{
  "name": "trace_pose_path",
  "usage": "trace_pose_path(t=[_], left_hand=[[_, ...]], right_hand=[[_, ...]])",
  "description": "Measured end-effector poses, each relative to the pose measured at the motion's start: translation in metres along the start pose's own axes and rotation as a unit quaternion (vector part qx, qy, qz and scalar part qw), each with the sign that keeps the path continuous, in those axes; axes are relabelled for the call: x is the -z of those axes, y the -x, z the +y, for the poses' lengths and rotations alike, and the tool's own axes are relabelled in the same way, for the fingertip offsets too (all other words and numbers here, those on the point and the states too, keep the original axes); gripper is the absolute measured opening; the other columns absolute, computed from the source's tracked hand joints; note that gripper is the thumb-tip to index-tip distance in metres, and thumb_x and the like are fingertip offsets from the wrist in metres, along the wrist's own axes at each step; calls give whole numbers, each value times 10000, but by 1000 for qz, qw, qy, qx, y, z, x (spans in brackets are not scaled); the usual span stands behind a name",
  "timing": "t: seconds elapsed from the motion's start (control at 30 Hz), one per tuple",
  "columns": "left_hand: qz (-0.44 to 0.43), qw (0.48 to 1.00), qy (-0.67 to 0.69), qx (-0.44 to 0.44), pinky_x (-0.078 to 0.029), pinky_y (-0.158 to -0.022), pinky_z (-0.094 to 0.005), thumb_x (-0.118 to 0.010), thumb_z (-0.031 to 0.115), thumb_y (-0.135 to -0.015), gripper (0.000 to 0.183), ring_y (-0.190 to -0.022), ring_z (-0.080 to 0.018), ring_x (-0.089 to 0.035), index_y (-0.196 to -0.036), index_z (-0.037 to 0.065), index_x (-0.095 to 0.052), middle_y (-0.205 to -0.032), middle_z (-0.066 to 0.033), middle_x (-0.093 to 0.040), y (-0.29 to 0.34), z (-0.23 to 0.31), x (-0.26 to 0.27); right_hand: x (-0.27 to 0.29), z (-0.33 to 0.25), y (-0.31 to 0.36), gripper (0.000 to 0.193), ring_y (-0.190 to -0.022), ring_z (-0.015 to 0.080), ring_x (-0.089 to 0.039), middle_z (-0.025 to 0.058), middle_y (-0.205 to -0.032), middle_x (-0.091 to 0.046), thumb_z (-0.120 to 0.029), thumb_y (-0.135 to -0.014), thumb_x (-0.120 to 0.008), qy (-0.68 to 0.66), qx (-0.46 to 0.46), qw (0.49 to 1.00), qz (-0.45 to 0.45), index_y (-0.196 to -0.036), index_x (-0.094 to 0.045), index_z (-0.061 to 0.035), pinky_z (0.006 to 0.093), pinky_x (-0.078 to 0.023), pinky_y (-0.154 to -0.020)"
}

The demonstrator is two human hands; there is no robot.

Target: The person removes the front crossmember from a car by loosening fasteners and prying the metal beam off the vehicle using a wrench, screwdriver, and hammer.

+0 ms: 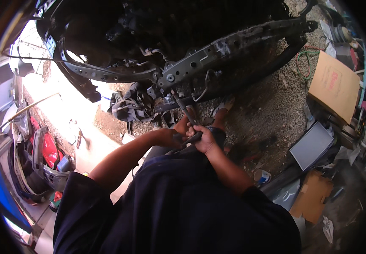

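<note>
Right hand (205,139): grip closed around the lower part of a dark bar (182,103), in front of the person's lap. Left hand (167,137): just beside the right, at the bar's lower end; fingers blurred and partly hidden, so cannot tell whether its grip is closed on anything.

Bar position: slanted, running from the hands up and slightly left to the underside of the crossmember (204,59) of a vehicle front. Upper tip lies near the metal; contact cannot be told.

Vehicle: crossmember bare, dark, with holes along its face; space behind it mostly in shadow. Dark bundle (134,103) on the ground below its left part.

Ground: gravel (255,106), the person's feet (223,106) between hands and vehicle.

Right side: cardboard box (334,82), grey panel (312,146) leaning below it, flattened cardboard (312,197) nearer, small tub (261,176) near the right forearm.

Left side: red part (50,150) among other parts, sunlit floor next to it.
</note>
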State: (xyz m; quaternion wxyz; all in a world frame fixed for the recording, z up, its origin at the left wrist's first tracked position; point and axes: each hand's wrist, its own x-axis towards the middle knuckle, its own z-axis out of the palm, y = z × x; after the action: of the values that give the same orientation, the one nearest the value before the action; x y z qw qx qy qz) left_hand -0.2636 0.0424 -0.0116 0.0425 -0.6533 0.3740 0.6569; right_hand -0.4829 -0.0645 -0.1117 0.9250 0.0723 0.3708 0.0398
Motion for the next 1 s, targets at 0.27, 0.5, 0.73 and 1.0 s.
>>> trace_pose_path(t=[0.27,0.5,0.73,1.0], left_hand=[[0,989,136,-63,-561,-884,-429,-758,368,-951,413,-986,-260,-745,-1206,45,-719,-1009,-145,-765,13,-13,-41],[87,989,118,-34,-571,-918,-508,-687,318,-936,380,-1015,-423,-743,-1180,30,-729,-1058,-253,-758,39,33,-28],[137,982,130,-11,-576,-934,-520,-645,267,-956,352,-1066,-435,-735,-1206,32,-722,-1104,-263,-756,47,69,-16],[123,985,120,31,-584,-895,-534,-619,178,-932,298,-1005,-466,-740,-1138,-26,-683,-1025,-299,-748,38,85,-37]], right_hand=[[-12,0,-23,284,-889,197,-614,24,-824,-582,-248,-967,-679,16,-22,999,-39,-1154,-637,-39,519,-573,-965],[0,-10,-28,359,-923,203,-601,22,-828,-562,-260,-975,-687,-10,-73,994,-83,-1248,-595,-47,432,-553,-960],[5,-21,-29,364,-924,207,-594,24,-845,-561,-266,-983,-676,-19,-89,993,-72,-1264,-588,-53,406,-536,-962],[-3,-41,-24,399,-881,199,-569,29,-800,-541,-269,-970,-670,-17,-136,987,-88,-1274,-588,-24,351,-514,-874]])
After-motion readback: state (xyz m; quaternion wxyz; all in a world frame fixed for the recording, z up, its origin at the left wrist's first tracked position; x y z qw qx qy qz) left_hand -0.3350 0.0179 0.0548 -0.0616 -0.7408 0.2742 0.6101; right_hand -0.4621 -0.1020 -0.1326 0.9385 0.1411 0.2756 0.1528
